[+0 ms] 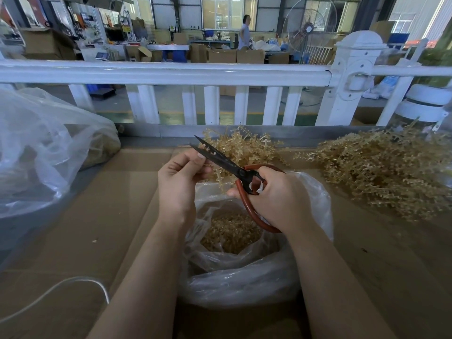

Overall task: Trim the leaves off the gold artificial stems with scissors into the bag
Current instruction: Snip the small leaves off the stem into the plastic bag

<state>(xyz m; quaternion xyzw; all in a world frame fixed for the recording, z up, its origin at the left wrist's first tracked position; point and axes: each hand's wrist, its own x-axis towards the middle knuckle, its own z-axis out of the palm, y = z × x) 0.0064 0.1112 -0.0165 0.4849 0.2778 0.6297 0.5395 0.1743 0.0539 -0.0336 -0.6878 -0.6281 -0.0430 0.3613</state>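
Head view: left hand (179, 182) pinches a gold stem (220, 174) between thumb and fingers, holding it above the open clear bag (244, 277). Right hand (276, 199) grips the scissors (234, 168) by their red loop handles, fingers curled through; black blades parted, tips pointing up-left, with the stem's end between them. Bag sits on the cardboard-covered table (97, 228) directly under both hands, with cut gold leaves (230, 233) inside. Pile of gold stems (381, 177) lies on the table at right, a smaller bunch (244, 148) behind the scissors. Large clear plastic bag (44, 152) at left, white cord (61, 289) lower left, white railing (171, 72) behind the table.
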